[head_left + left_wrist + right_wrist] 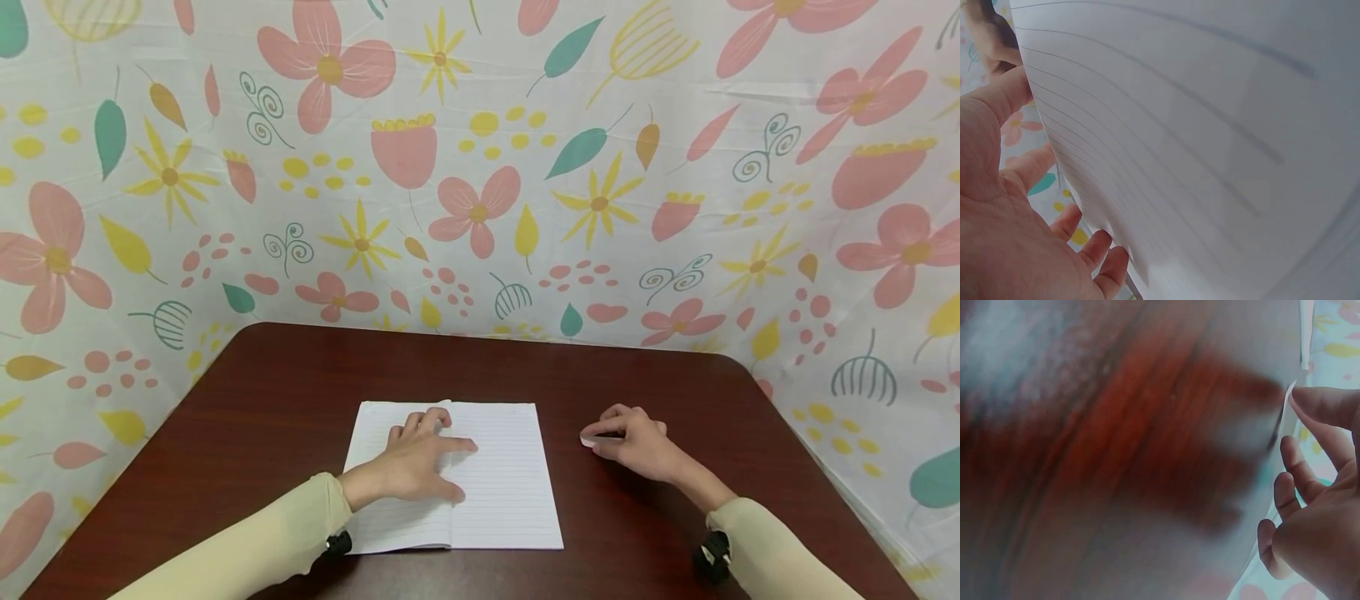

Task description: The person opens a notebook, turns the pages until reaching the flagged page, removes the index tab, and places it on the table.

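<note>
An open notebook [506,475] with lined white pages lies on the table. My left hand [416,462] rests on it with the fingers spread across the left page and the fold. In the left wrist view, the fingertips of the left hand [1035,206] meet the ruled paper [1147,125]. To the right of the notebook, my right hand [637,442] pinches a small, thin white piece [588,442] between thumb and forefinger, low over the tabletop. The right wrist view shows this white piece [1286,409] edge-on at the fingertips, its kind unclear.
The dark reddish-brown table [315,367] has rounded far corners. Behind it and at both sides hangs a white curtain [480,275] printed with flowers and leaves. Each wrist, in a pale sleeve, bears a black device [712,557].
</note>
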Motion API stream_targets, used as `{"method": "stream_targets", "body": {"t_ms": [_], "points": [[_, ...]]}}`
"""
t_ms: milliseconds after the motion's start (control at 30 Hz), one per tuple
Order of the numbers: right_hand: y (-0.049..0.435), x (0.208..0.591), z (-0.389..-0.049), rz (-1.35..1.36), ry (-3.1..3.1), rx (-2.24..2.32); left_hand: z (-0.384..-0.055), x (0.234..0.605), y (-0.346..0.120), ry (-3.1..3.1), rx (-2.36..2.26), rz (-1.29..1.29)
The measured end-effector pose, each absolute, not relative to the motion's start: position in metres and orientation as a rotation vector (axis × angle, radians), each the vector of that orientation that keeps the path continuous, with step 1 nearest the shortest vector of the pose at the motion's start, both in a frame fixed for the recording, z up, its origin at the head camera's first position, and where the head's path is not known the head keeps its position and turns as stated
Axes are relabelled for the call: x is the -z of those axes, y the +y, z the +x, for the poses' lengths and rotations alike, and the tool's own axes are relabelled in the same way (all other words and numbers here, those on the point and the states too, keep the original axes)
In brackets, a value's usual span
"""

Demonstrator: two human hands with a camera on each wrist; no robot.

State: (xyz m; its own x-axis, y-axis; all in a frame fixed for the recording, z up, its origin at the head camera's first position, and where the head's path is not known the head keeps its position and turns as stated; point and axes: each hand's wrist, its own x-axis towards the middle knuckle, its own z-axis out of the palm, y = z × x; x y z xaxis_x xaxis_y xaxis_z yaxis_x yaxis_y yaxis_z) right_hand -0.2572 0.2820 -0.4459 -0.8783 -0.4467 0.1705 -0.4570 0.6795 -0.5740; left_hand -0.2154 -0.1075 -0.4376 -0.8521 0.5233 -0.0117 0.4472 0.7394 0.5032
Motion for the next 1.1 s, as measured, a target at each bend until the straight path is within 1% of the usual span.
{"method": "stream_targets", "body": {"t_ms": [167,400,967,1100], "points": [[0.285,0.446,-0.258,0.772,-2.876,-1.041,-0.216,0.438,-0.108,2.787,-0.749,0.784],[0.283,0.450,-0.264,0.689,-2.869,-1.085,-0.216,0.436,-0.108,2.788,-0.746,0.785],[0.280,0.448,-0.271,0.704,-2.919,-1.112,-0.216,0.436,-0.109,2.786,-0.762,0.808],[0.282,0.448,-0.272,0.716,-2.935,-1.086,-0.218,0.441,-0.109,2.802,-0.744,0.806]]}}
